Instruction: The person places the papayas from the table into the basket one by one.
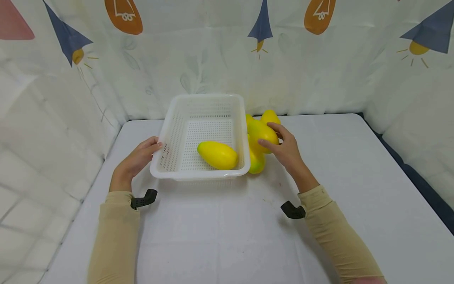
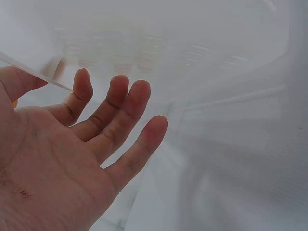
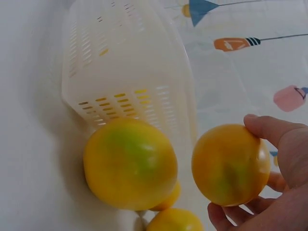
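A white perforated plastic basket (image 1: 198,174) stands before me with one yellow mango (image 1: 218,156) lying in its near right part. My left hand (image 1: 140,156) grips the basket's left rim; in the left wrist view the thumb is over the edge and the fingers (image 2: 137,98) reach beneath it. Just right of the basket, my right hand (image 1: 289,149) holds another mango (image 3: 230,163) between thumb and fingers. Below that mango, more mangoes rest along the basket's right wall, including a green-tinged one (image 3: 130,163) and one farther back (image 1: 270,116).
A white cloth covers the table (image 1: 220,236). Behind it hangs a pale curtain (image 1: 220,55) printed with rockets and bulbs, continuing down both sides. Each wrist wears a black strap mount, such as the left one (image 1: 144,198).
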Demonstrator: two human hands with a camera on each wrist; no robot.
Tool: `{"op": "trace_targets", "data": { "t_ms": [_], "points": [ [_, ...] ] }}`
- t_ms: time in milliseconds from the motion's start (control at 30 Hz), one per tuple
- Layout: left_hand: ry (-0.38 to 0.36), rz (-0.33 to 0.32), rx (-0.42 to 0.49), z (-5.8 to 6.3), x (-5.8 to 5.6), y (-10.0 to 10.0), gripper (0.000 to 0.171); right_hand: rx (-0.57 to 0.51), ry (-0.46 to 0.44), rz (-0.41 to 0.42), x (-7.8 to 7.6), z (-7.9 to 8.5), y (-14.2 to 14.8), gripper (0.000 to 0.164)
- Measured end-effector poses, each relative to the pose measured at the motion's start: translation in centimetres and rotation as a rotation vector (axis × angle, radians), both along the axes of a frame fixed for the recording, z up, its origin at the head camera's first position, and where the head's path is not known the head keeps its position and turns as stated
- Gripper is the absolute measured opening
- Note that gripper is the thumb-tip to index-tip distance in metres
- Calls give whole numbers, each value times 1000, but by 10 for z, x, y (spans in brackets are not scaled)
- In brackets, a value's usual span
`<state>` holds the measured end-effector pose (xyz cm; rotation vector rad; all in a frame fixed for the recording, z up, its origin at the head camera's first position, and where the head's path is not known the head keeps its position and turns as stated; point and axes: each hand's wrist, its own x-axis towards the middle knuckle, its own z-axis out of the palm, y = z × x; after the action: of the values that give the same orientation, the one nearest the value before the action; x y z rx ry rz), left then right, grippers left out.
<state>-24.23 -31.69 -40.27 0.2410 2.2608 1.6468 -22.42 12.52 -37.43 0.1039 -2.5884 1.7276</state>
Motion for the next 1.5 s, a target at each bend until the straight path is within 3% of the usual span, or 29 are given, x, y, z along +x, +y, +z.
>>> {"op": "trace_targets", "data": {
  "t_ms": [1500],
  "points": [
    [7, -1, 11, 2, 0, 1, 28, -27, 14, 32, -3, 10, -15, 66]
  ]
}}
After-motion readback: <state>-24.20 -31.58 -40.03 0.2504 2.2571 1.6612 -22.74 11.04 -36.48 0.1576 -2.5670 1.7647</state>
